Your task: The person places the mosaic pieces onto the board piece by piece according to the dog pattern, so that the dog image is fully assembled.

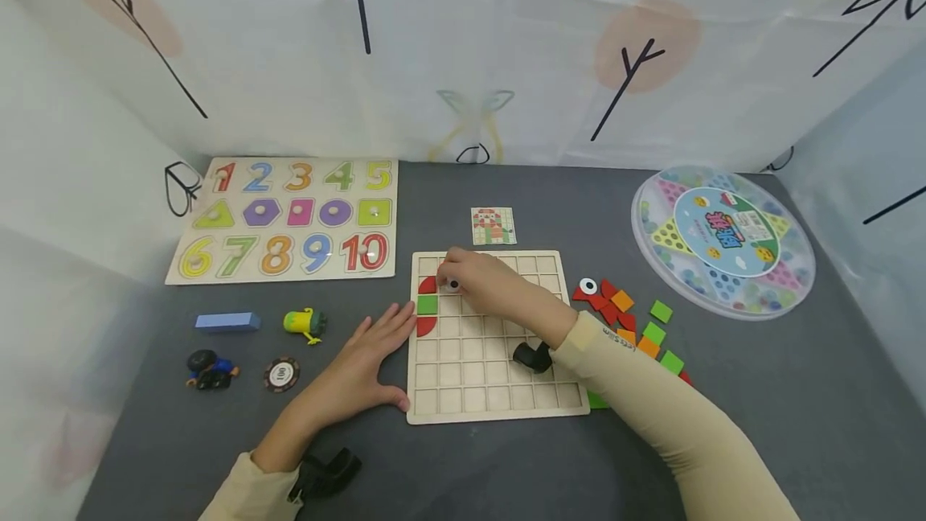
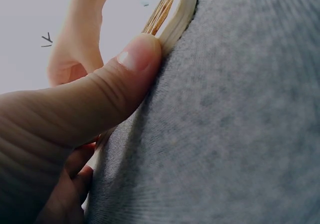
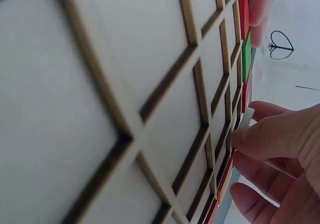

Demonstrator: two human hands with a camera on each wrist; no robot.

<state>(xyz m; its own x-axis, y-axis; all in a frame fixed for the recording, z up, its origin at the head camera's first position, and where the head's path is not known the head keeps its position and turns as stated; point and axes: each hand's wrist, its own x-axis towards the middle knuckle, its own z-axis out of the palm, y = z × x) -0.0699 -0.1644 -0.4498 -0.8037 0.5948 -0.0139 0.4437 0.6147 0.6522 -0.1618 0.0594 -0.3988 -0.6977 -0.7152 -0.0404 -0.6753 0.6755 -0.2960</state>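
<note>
In the head view, soft, even light is spread over the grid board [image 1: 473, 375], and the curtain [image 1: 463, 38] behind it is rendered bright and pale. A faint sheen is caught on the round box [image 1: 723, 243] to its right. In the left wrist view, the left hand [image 2: 72, 116] beside the board is dimly lit. In the right wrist view, the board's nearest cells are blurred.

This looks like a small play corner, though whether in a home or elsewhere cannot be told, with a dark grey tabletop [image 1: 463, 473] enclosed by pale sheeting [image 1: 506, 47] printed with leaves, bearing a number puzzle [image 1: 297, 260], a wooden grid board [image 1: 499, 416] and a round game case [image 1: 727, 231].
</note>
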